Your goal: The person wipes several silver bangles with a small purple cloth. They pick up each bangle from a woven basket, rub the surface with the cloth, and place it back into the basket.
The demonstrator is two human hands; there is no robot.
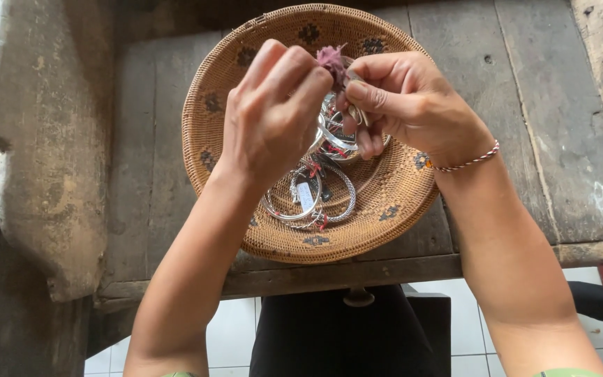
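My left hand [273, 105] and my right hand [406, 98] meet above a round woven basket [246, 56]. Between the fingertips of both hands is a small frayed pink-purple tuft [332, 58] tied to a silver bangle [329, 136] that hangs under my fingers. My left hand pinches the bangle and tuft from the left, my right hand pinches from the right. Several more silver bangles [308, 199] with red threads and a small white tag lie in the basket below the hands. A red-and-white string bracelet [467, 163] circles my right wrist.
The basket rests on a worn grey plank table [546, 105], overhanging its near edge. A weathered carved wooden piece [43, 139] stands at the left. White floor tiles [239, 328] and my dark clothing [329, 335] show below the table edge.
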